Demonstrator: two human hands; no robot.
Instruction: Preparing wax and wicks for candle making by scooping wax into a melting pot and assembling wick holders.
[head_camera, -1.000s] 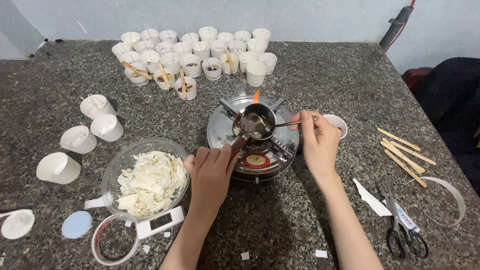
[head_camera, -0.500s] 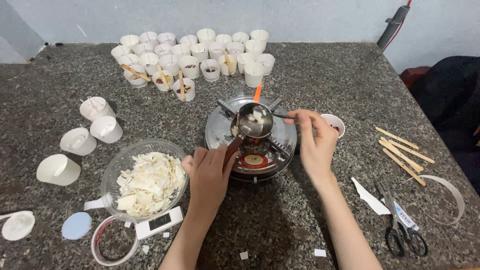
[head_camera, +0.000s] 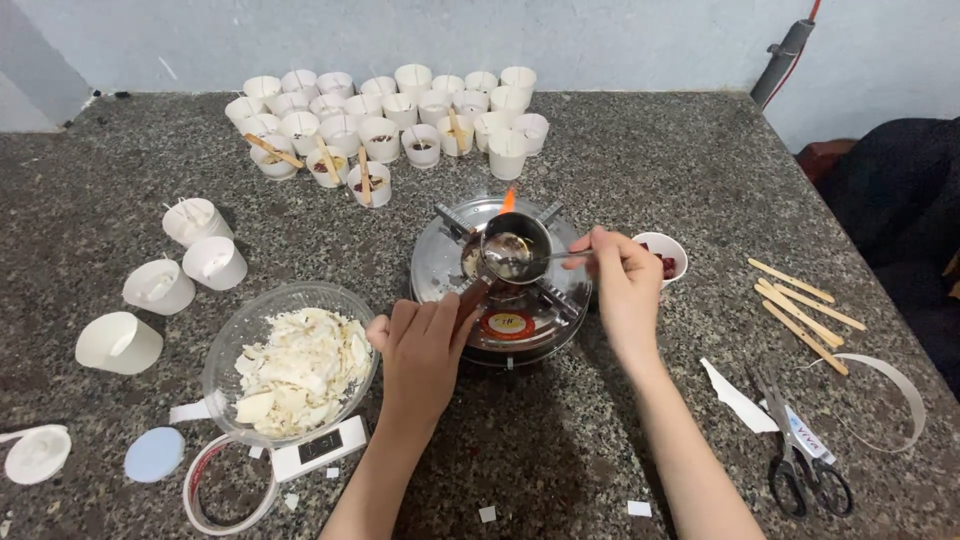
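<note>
Small steel melting pot (head_camera: 514, 252) is set on the round metal burner (head_camera: 500, 290) bearing a round red-and-yellow label (head_camera: 507, 323); its handle is gripped by the left hand (head_camera: 420, 350), a metal spoon (head_camera: 555, 256) pinched by the right hand (head_camera: 625, 285). White paper cups (head_camera: 400, 110) are clustered behind.

Small steel melting pot (head_camera: 515, 250) with brown handle, upright on round metal stove (head_camera: 500, 300), holding pale half-melted chunks. Thin metal spoon (head_camera: 545, 257), lying nearly level, bowl dipped inside pot.
</note>
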